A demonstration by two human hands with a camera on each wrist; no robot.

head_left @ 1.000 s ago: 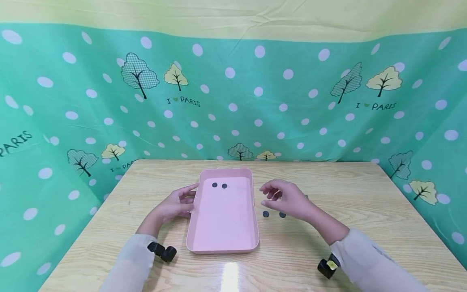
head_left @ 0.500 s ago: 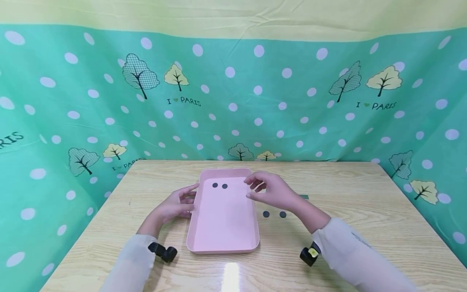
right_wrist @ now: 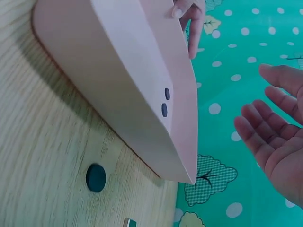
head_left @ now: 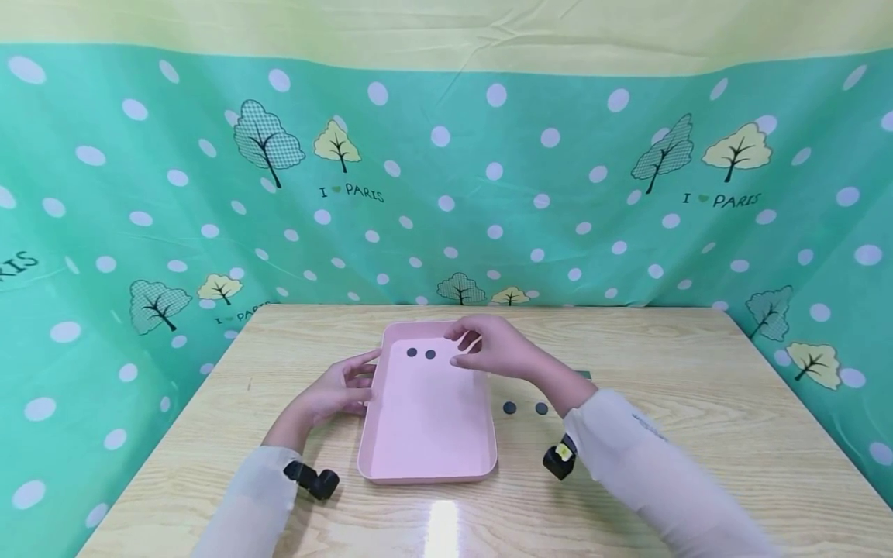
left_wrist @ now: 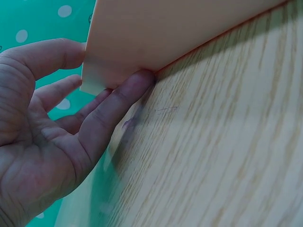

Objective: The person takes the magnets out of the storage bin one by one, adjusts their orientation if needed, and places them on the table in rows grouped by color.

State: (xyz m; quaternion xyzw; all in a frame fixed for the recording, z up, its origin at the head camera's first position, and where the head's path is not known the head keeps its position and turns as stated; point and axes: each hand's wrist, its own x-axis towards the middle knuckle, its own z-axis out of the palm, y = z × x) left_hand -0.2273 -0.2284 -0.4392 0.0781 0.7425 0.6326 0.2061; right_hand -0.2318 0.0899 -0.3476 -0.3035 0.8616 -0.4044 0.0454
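A pink rectangular tray (head_left: 432, 434) lies on the table. Two dark round discs (head_left: 412, 353) sit side by side near its far end. My left hand (head_left: 336, 392) rests its fingertips against the outside of the tray's left wall, fingers spread; in the left wrist view that hand (left_wrist: 61, 118) touches the rim and the lower wall. Over the tray's far right part hovers my right hand (head_left: 491, 346), fingers bent loosely and thumb apart. Nothing shows between the fingers of that hand (right_wrist: 277, 130) in the right wrist view.
Two more dark discs (head_left: 510, 408) lie on the wooden table (head_left: 628, 349) right of the tray. Partly behind my right forearm is a small dark green flat piece (head_left: 583, 375). A green dotted curtain (head_left: 418, 232) hangs behind the table.
My right hand has moved left from beside the tray to above its far right part, uncovering the green piece. The left hand, tray and discs have stayed in place.
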